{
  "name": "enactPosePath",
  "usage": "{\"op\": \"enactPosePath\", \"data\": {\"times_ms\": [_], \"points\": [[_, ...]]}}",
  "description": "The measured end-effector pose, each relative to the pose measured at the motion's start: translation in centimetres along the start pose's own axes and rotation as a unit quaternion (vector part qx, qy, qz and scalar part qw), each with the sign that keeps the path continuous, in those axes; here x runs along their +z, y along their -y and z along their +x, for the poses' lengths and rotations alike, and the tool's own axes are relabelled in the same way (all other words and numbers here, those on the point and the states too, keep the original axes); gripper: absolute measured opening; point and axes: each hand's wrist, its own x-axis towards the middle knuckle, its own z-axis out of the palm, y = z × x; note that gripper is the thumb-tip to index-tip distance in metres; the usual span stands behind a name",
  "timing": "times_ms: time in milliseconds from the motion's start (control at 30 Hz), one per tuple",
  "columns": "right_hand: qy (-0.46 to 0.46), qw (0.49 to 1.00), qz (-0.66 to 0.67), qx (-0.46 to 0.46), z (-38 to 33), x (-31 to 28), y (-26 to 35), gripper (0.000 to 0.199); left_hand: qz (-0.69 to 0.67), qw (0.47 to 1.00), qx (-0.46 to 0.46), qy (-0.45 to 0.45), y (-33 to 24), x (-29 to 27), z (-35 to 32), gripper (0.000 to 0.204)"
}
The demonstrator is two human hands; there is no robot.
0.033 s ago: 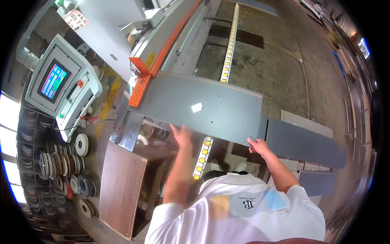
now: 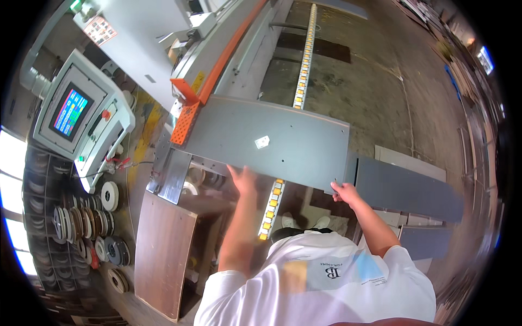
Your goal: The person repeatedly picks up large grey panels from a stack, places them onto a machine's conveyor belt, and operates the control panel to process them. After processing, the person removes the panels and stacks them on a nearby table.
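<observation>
At the far left, a control panel with a lit coloured screen (image 2: 72,113) is mounted on a grey housing, angled toward the standing position so that it can be read from the infeed. Below it, rolls of edge tape (image 2: 87,231) are stacked on a dark rack, kept near the machine. A brown wooden board (image 2: 163,252) lies flat beside them.

The grey panel (image 2: 272,142) is held level at the infeed of the long grey machine (image 2: 163,49), its left end just beside the orange guide (image 2: 184,117), so that edge is presented along the orange fence line. A small white label is seen on its upper face. The yellow roller track (image 2: 302,60) passes beneath the panel and appears to carry part of its weight.

The left hand (image 2: 243,179) is placed at the panel's near edge, fingers spread against it, steadying rather than clenched. The right hand (image 2: 342,191) is set at the near right corner, fingers curled round the edge in a grasp, which would keep the long piece square.

To the right, further grey panels (image 2: 408,187) are stacked low near the concrete floor (image 2: 370,81).
</observation>
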Motion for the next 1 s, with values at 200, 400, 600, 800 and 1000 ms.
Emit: {"op": "enactPosePath", "data": {"times_ms": [200, 400, 600, 800, 1000], "points": [[-0.059, 0.994, 0.005, -0.090, 1.8, -1.9, -3.6, 0.036, 0.018, 0.996, -0.071, 0.048, -0.8, 3.6, 2.9, 0.078], [-0.103, 0.984, -0.124, -0.078, -8.9, -4.6, -15.1, 0.033, 0.079, 0.978, -0.065, 0.183, 2.3, 8.3, -1.3, 0.055], [-0.271, 0.910, -0.313, 0.025, -20.5, -2.5, -40.3, 0.034, 0.232, 0.894, -0.130, 0.360, 9.9, 10.5, -11.4, 0.038], [-0.268, 0.876, 0.240, 0.322, -25.7, 0.3, -43.9, 0.049, 0.331, 0.780, -0.200, 0.493, 16.8, 7.9, -16.9, 0.027], [-0.390, 0.878, 0.139, 0.242, -23.4, 2.4, -50.4, 0.051, 0.525, 0.601, -0.220, 0.561, 22.1, 10.4, -23.3, 0.023]]}}
